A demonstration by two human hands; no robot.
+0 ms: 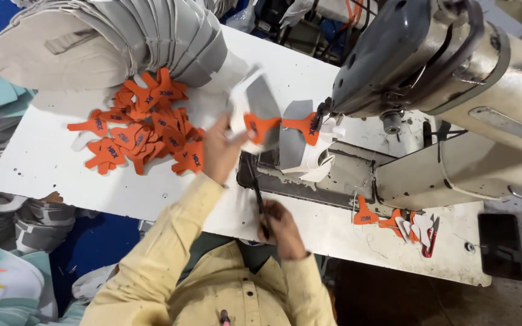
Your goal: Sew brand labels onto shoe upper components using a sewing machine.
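Left hand raised above the white worktable, fingers closed on the near-left edge of a grey-and-white curved fabric panel with an orange T-shaped tab stitched on it. Panel held off the table, blurred, just left of a second matching grey panel with orange tab lying under the head of the grey industrial sewing machine; cannot tell whether the two panels touch.

Right hand nearer the body, closed round the near end of a slender dark hand tool, probably thread snips. Long axis of the tool running from near to far, leaning slightly left, with its far tip just below the held panel and near the left hand's thumb. Held panel therefore far and slightly left of the right hand, in line with the tool; left hand closest to it, right hand reaching it only through the tool.

Loose heap of flat orange T-shaped tabs on the table to the left, well apart from both hands; fanned stack of grey panels beyond it at the far left.
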